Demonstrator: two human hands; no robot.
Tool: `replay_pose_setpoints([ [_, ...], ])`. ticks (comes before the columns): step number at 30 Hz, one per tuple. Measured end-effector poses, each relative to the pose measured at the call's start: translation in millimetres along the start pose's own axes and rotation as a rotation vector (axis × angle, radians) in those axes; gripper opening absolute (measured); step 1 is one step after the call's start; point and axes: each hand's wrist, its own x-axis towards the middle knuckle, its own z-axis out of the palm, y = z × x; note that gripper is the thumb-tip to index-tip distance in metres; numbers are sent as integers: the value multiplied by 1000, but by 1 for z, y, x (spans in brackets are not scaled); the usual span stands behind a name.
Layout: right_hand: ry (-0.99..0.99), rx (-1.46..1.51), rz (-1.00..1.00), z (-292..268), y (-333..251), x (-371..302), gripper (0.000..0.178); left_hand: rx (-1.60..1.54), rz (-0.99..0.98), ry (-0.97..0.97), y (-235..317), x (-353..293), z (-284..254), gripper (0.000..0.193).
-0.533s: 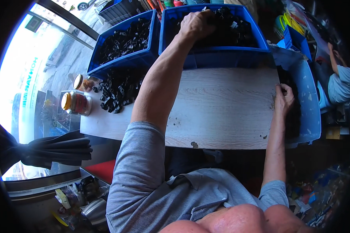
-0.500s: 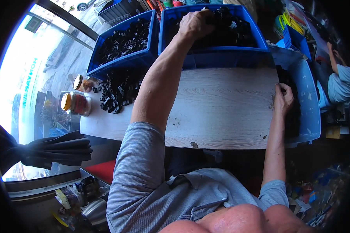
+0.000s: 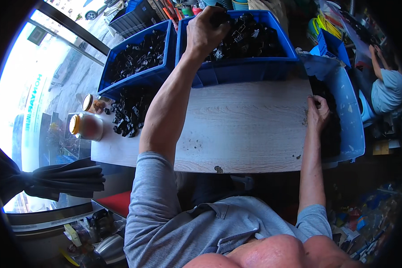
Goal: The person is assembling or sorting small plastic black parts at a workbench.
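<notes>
My left hand (image 3: 203, 33) is raised over the left part of a large blue bin (image 3: 250, 67) at the back. Its fingers are closed round a clump of small black parts (image 3: 219, 18). More of these black parts, some with shiny metal bits, fill the bin beneath. My right hand (image 3: 318, 114) rests at the right edge of the pale wood-grain table (image 3: 241, 125). Its thumb and fingers are curled in and seem to grip that edge; the fingertips are partly hidden. Just beyond, a lighter blue bin (image 3: 353, 111) holds a dark mass.
A second blue bin (image 3: 138, 76) of black parts stands at the back left. In front of it lies a loose pile of black parts (image 3: 127, 116), beside two lidded jars (image 3: 91, 127). A tied dark curtain (image 3: 64, 178) hangs at left. Another person (image 3: 386, 89) sits at far right.
My left hand has moved left and a little up over the bin, with black parts in its grasp. The view has shifted slightly; my right hand stays at the table edge.
</notes>
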Motion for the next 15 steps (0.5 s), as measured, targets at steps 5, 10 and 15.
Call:
replay_pose_setpoints([
  [5, 10, 6, -33, 0, 13, 6, 35, -129, 109, 50, 45, -37, -8, 36],
  [10, 5, -46, 13, 0, -4, 1, 36, 47, 375, 47, 51, -99, -9, 47],
  [15, -7, -18, 15, 0, -5, 1, 35, 170, 251, -179, 40, -165, 15, 52],
])
